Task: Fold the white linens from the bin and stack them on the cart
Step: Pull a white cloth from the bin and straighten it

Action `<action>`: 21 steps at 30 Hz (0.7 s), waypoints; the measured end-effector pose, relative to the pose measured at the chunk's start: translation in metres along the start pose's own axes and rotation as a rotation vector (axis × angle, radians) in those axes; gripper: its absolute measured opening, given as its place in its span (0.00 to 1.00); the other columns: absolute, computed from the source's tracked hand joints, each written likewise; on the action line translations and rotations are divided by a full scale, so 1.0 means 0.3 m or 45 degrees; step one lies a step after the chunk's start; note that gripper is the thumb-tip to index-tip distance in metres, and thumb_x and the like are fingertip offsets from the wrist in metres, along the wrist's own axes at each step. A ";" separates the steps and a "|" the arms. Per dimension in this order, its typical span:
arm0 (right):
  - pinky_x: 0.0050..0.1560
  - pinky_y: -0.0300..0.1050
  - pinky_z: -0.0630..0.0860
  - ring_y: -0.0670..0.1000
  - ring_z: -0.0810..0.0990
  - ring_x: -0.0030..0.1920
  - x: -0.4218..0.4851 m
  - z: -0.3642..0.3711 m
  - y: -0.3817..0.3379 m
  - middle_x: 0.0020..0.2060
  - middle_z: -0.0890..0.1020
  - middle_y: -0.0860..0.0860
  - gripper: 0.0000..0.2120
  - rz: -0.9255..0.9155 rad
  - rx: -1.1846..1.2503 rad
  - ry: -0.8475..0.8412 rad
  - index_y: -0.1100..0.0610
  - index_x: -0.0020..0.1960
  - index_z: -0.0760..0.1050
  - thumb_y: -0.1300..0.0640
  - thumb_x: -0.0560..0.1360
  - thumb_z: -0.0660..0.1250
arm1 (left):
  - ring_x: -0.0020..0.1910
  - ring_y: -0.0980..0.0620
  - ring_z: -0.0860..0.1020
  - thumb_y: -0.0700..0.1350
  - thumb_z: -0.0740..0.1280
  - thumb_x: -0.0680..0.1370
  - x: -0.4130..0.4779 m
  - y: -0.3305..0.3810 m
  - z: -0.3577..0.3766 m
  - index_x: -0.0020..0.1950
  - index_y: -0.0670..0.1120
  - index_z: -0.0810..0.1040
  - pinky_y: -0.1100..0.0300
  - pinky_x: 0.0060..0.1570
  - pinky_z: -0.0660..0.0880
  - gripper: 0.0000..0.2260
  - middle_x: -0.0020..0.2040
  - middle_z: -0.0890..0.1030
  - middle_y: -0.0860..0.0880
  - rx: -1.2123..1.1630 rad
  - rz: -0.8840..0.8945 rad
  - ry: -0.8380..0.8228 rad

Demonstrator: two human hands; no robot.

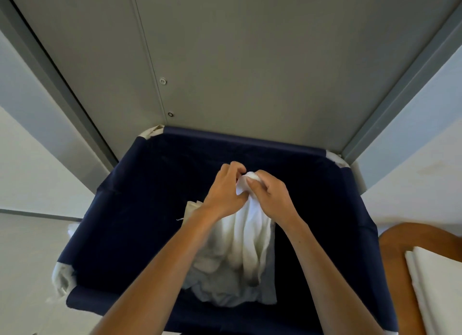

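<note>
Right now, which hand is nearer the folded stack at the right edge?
Right. The folded stack lies lower right; the right hand pinches the raised cloth on that side, the left hand pinches it just beyond, farther away. Both are over the bin.

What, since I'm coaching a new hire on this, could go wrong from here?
1. The left hand and right hand pinch one bunched spot of the white linen, so its corners may be hard to find and the fold may come out crooked.
2. Its lower part lies crumpled in the navy bin, so lifting might drag the beige cloth beside it along.
</note>
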State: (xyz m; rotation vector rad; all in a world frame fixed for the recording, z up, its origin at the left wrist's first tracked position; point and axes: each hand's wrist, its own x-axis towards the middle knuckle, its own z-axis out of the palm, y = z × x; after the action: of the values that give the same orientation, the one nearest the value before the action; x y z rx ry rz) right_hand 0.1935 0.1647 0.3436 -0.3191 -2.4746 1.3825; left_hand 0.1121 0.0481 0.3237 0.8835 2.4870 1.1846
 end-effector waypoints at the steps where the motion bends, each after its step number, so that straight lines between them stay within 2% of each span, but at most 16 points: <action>1: 0.36 0.30 0.71 0.37 0.75 0.35 0.001 -0.004 0.006 0.35 0.75 0.43 0.08 -0.017 0.004 -0.010 0.54 0.43 0.73 0.61 0.80 0.61 | 0.44 0.55 0.72 0.43 0.69 0.74 0.007 0.003 -0.005 0.50 0.50 0.68 0.63 0.42 0.72 0.11 0.48 0.71 0.54 0.033 0.054 -0.064; 3: 0.40 0.30 0.72 0.38 0.77 0.41 0.003 -0.010 0.015 0.40 0.78 0.45 0.05 -0.035 0.025 -0.020 0.56 0.48 0.76 0.61 0.80 0.61 | 0.39 0.53 0.73 0.43 0.68 0.76 0.017 0.017 -0.017 0.45 0.46 0.70 0.59 0.38 0.73 0.06 0.41 0.73 0.53 0.080 0.087 -0.140; 6: 0.46 0.32 0.74 0.42 0.78 0.46 0.005 -0.023 0.028 0.45 0.80 0.47 0.06 -0.008 0.026 -0.004 0.56 0.51 0.77 0.62 0.79 0.62 | 0.31 0.52 0.69 0.42 0.68 0.76 0.032 0.014 -0.022 0.38 0.45 0.69 0.54 0.34 0.71 0.10 0.33 0.72 0.53 0.135 0.100 -0.089; 10: 0.42 0.32 0.72 0.43 0.77 0.45 0.000 -0.019 0.056 0.46 0.77 0.44 0.06 0.135 -0.156 0.040 0.51 0.51 0.75 0.60 0.79 0.61 | 0.28 0.52 0.63 0.39 0.66 0.74 0.040 0.032 -0.038 0.33 0.48 0.62 0.54 0.30 0.63 0.15 0.29 0.67 0.52 0.090 0.097 -0.004; 13: 0.36 0.30 0.69 0.45 0.76 0.40 -0.014 0.013 0.083 0.41 0.76 0.45 0.06 0.243 -0.257 0.093 0.52 0.46 0.74 0.61 0.79 0.61 | 0.29 0.51 0.60 0.36 0.63 0.72 0.040 0.067 -0.047 0.34 0.47 0.60 0.56 0.29 0.59 0.14 0.29 0.65 0.51 0.149 0.075 0.044; 16: 0.36 0.32 0.71 0.45 0.78 0.39 -0.012 0.018 0.067 0.39 0.79 0.46 0.10 0.311 -0.121 0.223 0.53 0.47 0.76 0.64 0.78 0.58 | 0.28 0.52 0.61 0.38 0.64 0.75 0.028 0.060 -0.040 0.36 0.48 0.61 0.58 0.28 0.59 0.14 0.30 0.66 0.52 0.212 0.031 0.058; 19: 0.37 0.28 0.73 0.40 0.79 0.40 0.003 -0.005 0.022 0.40 0.79 0.42 0.11 0.271 -0.056 0.317 0.53 0.50 0.77 0.65 0.79 0.58 | 0.28 0.50 0.65 0.45 0.65 0.78 0.017 0.043 -0.032 0.41 0.46 0.64 0.55 0.29 0.64 0.10 0.32 0.70 0.50 0.191 -0.042 -0.040; 21: 0.37 0.26 0.72 0.37 0.78 0.40 0.014 -0.013 -0.008 0.40 0.80 0.41 0.10 0.223 0.005 0.354 0.53 0.49 0.77 0.64 0.78 0.59 | 0.30 0.50 0.69 0.46 0.64 0.79 0.010 0.051 -0.035 0.44 0.45 0.67 0.51 0.30 0.71 0.08 0.34 0.74 0.47 0.050 -0.077 -0.132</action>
State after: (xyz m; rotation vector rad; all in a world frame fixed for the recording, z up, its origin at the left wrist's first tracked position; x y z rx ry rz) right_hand 0.1909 0.1678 0.3481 -0.6923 -2.2588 1.3066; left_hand 0.1115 0.0509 0.3422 0.8506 2.4435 1.0468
